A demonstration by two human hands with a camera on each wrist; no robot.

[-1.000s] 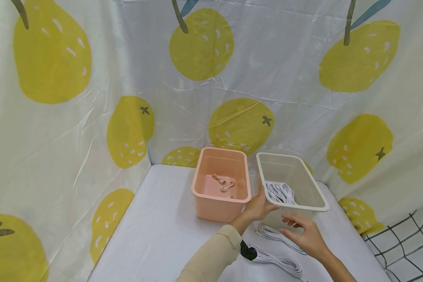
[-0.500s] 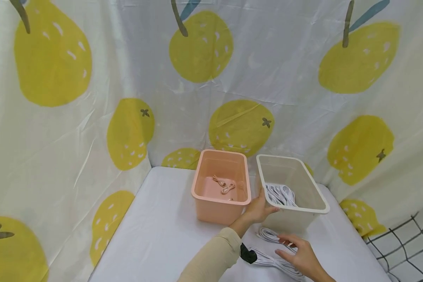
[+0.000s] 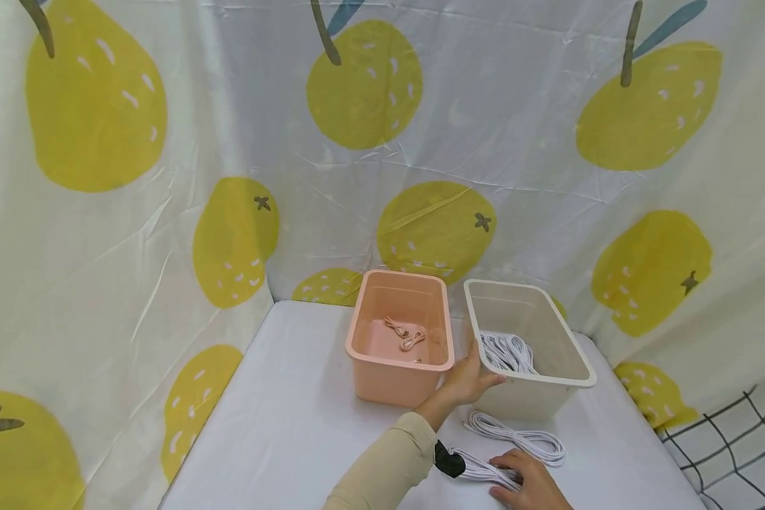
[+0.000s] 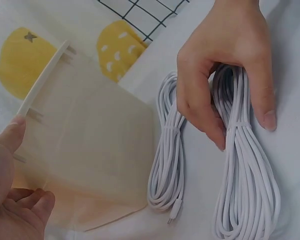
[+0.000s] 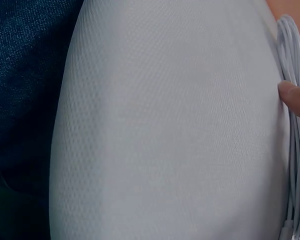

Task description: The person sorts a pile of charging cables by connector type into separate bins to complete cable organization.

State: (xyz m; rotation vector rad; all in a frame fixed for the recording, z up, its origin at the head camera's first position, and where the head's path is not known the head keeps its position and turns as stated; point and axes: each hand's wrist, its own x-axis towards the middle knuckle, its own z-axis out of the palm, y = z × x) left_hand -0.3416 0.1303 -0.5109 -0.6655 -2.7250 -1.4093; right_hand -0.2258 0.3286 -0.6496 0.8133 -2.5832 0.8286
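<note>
In the head view, my left hand [image 3: 468,379] holds the near left corner of a cream plastic bin [image 3: 519,402], thumb at the rim and fingers along its side. White coiled cables [image 3: 506,353] lie inside that bin. My right hand [image 3: 528,483] grips a tied bundle of white cable [image 4: 247,175] on the table, thumb on one side and fingers on the other, as the left wrist view shows. Beside it, nearer the bin, lies a second white cable bundle [image 4: 166,167] with a plug end. The right wrist view catches only a fingertip [image 5: 292,95] against the cable.
A pink bin [image 3: 395,386] stands left of the cream one, with small pinkish cables [image 3: 412,341] inside. Fruit-print curtains [image 3: 350,191] hang behind and at the sides of the white-covered table [image 3: 274,439]. Dark wire mesh stands at the right edge.
My right hand has moved from beside the cream bin toward the table's front, down onto the nearer cable bundle, and now grips it. My left hand has stayed on the bin.
</note>
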